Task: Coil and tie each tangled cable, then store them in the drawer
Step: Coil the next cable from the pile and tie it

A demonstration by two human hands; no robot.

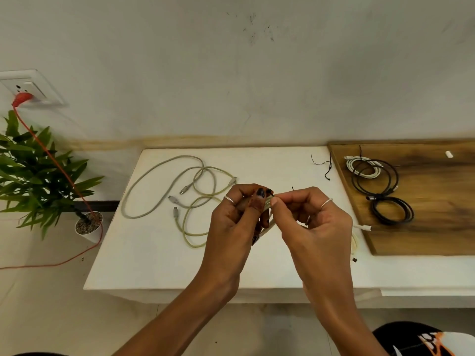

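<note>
My left hand squeezes the coiled pale cable above the white table so the loops stay together, while my right hand pinches the thin black tie to pull it tight around them.

Looks like a plain room at home: bare scuffed wall, wall socket with a red plug, potted plant, low white table, wooden board.
</note>
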